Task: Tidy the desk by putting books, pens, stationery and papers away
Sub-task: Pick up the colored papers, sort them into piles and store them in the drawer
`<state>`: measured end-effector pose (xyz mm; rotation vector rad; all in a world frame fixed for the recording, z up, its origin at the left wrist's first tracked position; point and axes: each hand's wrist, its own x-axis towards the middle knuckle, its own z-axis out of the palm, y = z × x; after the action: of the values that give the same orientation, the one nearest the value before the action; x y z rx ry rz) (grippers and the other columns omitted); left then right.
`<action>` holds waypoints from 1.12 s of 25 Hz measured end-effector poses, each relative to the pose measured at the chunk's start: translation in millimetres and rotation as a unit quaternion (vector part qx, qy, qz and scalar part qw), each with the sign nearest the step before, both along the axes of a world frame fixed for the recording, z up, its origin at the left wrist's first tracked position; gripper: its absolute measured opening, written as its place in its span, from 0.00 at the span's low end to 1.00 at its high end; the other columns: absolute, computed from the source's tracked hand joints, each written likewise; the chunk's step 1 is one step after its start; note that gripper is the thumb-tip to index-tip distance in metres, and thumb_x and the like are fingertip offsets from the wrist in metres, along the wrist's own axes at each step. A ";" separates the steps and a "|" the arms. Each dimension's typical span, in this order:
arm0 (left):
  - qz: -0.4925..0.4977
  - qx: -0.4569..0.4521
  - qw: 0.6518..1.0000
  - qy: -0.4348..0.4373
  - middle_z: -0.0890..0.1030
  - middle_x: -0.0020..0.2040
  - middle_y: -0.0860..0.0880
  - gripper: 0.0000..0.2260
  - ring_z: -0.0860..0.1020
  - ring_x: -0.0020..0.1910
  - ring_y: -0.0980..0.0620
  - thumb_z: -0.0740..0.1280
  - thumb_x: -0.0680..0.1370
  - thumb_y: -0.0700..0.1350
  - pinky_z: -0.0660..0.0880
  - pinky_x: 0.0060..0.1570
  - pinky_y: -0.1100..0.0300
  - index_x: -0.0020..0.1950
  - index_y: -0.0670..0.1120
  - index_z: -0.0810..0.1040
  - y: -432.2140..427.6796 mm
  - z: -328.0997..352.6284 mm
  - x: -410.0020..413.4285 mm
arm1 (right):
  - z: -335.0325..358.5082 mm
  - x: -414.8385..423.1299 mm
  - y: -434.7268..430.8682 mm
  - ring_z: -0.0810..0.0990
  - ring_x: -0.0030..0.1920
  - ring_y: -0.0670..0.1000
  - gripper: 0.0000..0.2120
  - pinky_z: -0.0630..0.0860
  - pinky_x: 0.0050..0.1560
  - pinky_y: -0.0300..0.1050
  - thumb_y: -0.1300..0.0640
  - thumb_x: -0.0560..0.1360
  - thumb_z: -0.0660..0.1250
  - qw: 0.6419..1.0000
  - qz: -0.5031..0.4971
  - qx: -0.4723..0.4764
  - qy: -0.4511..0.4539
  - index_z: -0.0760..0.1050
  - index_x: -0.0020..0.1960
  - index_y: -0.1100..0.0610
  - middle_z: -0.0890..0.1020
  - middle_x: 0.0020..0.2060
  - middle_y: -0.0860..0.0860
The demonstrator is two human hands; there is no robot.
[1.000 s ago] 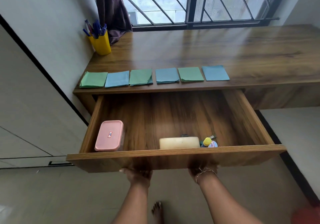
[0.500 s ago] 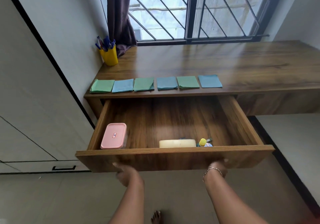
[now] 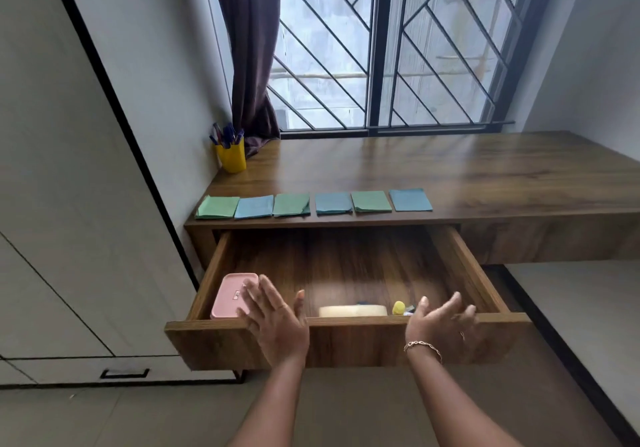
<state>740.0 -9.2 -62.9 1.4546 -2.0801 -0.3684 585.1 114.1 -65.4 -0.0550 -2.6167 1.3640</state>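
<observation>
Left hand [image 3: 277,322] and right hand [image 3: 440,325] hover open and empty in front of the pulled-out drawer [image 3: 346,266]. Six green and blue paper stacks [image 3: 333,202] lie in a row along the front edge of the surface [image 3: 450,169]. The likely next move is reaching up to gather the stacks into the drawer.

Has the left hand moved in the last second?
Yes. The left hand has risen from under the drawer front and now overlaps its top edge.
</observation>
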 end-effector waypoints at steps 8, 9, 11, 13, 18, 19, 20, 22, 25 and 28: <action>-0.089 -0.030 0.990 -0.104 0.54 0.75 0.40 0.41 0.48 0.76 0.42 0.36 0.76 0.69 0.33 0.70 0.54 0.74 0.39 0.58 -38.2 13.9 5.9 | 43.1 8.7 -44.7 0.37 0.75 0.57 0.38 0.38 0.74 0.50 0.35 0.76 0.41 0.888 0.346 0.295 0.076 0.35 0.75 0.59 0.38 0.75 0.60; -0.090 -0.031 0.990 -0.105 0.50 0.76 0.41 0.43 0.46 0.76 0.42 0.34 0.73 0.70 0.30 0.69 0.55 0.75 0.40 0.54 -44.8 15.1 5.9 | 46.8 5.8 -52.0 0.35 0.75 0.56 0.40 0.36 0.74 0.49 0.33 0.75 0.38 0.873 0.368 0.312 0.077 0.31 0.74 0.59 0.36 0.74 0.59; -0.094 -0.037 0.988 -0.115 0.39 0.76 0.44 0.47 0.36 0.74 0.45 0.26 0.66 0.73 0.23 0.66 0.58 0.75 0.43 0.43 -58.2 16.3 5.1 | 51.4 1.6 -66.4 0.34 0.75 0.55 0.50 0.34 0.72 0.48 0.26 0.59 0.19 0.852 0.395 0.333 0.084 0.26 0.70 0.59 0.33 0.73 0.56; -0.106 -0.008 0.986 -0.132 0.32 0.74 0.46 0.49 0.29 0.72 0.47 0.20 0.59 0.74 0.18 0.62 0.59 0.73 0.46 0.34 -74.5 23.0 1.5 | 49.5 -8.1 -87.5 0.35 0.75 0.55 0.59 0.33 0.72 0.47 0.28 0.42 0.09 0.840 0.410 0.346 0.084 0.25 0.67 0.58 0.33 0.73 0.56; -0.130 0.005 0.979 -0.156 0.29 0.72 0.46 0.50 0.28 0.71 0.49 0.16 0.54 0.72 0.21 0.65 0.56 0.71 0.47 0.30 -122.1 33.7 -15.4 | 58.3 -22.2 -138.6 0.36 0.75 0.55 0.69 0.33 0.72 0.47 0.29 0.40 0.09 0.828 0.424 0.360 0.074 0.34 0.75 0.60 0.38 0.75 0.57; -0.133 0.003 0.979 -0.156 0.29 0.72 0.46 0.51 0.28 0.71 0.49 0.16 0.54 0.72 0.24 0.67 0.55 0.71 0.47 0.30 -131.3 34.9 -20.0 | 59.8 -23.3 -146.8 0.37 0.76 0.55 0.69 0.33 0.72 0.47 0.29 0.40 0.09 0.827 0.426 0.360 0.071 0.36 0.75 0.60 0.38 0.75 0.57; -0.134 0.000 0.979 -0.154 0.29 0.72 0.46 0.51 0.28 0.71 0.49 0.15 0.54 0.72 0.26 0.68 0.54 0.71 0.47 0.30 -139.4 37.1 -24.6 | 60.6 -24.6 -154.1 0.37 0.76 0.55 0.70 0.34 0.72 0.47 0.28 0.41 0.09 0.826 0.428 0.360 0.071 0.37 0.75 0.60 0.39 0.75 0.57; -0.136 0.004 0.978 -0.159 0.29 0.71 0.47 0.50 0.28 0.71 0.49 0.16 0.54 0.72 0.28 0.68 0.53 0.71 0.47 0.30 -156.5 39.1 -33.8 | 62.4 -28.2 -169.0 0.37 0.76 0.54 0.70 0.35 0.72 0.47 0.29 0.41 0.09 0.825 0.427 0.363 0.069 0.37 0.76 0.60 0.40 0.76 0.57; -0.143 0.014 0.978 -0.149 0.31 0.72 0.47 0.49 0.30 0.71 0.49 0.17 0.56 0.72 0.26 0.69 0.54 0.72 0.47 0.32 -183.0 43.6 -41.2 | 66.4 -31.6 -192.0 0.38 0.76 0.54 0.70 0.34 0.72 0.46 0.29 0.40 0.09 0.829 0.421 0.361 0.072 0.38 0.76 0.60 0.40 0.76 0.57; -0.149 0.009 0.973 -0.178 0.57 0.75 0.39 0.45 0.52 0.74 0.44 0.30 0.72 0.70 0.36 0.71 0.53 0.75 0.41 0.58 -206.0 47.8 -46.9 | 65.6 -31.0 -214.6 0.40 0.76 0.54 0.71 0.35 0.72 0.45 0.28 0.42 0.10 0.835 0.417 0.351 0.079 0.41 0.76 0.60 0.42 0.76 0.57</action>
<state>693.0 -215.1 -15.1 1.2908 -2.6023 -0.2532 554.2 -100.5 0.3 1.3584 -2.8892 0.3708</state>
